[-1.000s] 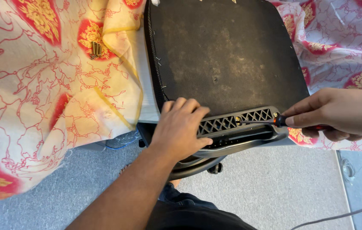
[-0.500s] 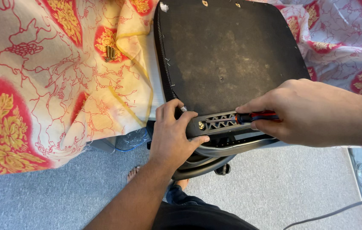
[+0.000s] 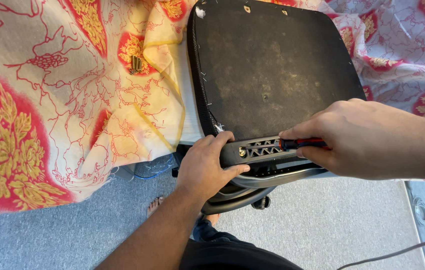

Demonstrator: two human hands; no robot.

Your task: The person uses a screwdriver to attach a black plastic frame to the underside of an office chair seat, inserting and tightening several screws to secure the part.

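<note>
Left hand: the left hand (image 3: 206, 167) is clamped on the near-left end of the black plastic bracket with zigzag cut-outs (image 3: 258, 150); fingers curl over its top edge, thumb lies along its front.
Right hand: the right hand (image 3: 360, 137) is closed around a red-and-black-handled tool (image 3: 302, 144); only a short length of the handle shows past the fingertips, so its tip and kind cannot be told.
Tool position: the visible end lies against the right part of the bracket, just beside the zigzag openings.
Bracket: it sits along the near edge of the black upturned chair seat with a dusty fabric underside (image 3: 272, 70); a small brass-coloured fastener (image 3: 242, 151) shows near its left end, just beside the left fingers.
Below bracket: a curved black plastic frame part (image 3: 267, 180) runs under it, and a small black caster wheel (image 3: 261, 202) shows lower down.
Seat position: the seat rests on a bed covered by a cream sheet with red and gold floral print (image 3: 47, 110), its near edge overhanging the grey carpeted floor (image 3: 322, 215).
On the sheet: a small cluster of dark metal screws (image 3: 135, 64) lies well apart from both hands, to the upper left.
Floor: a bare foot (image 3: 155, 205) and a thin grey cable (image 3: 397, 252) are visible.
</note>
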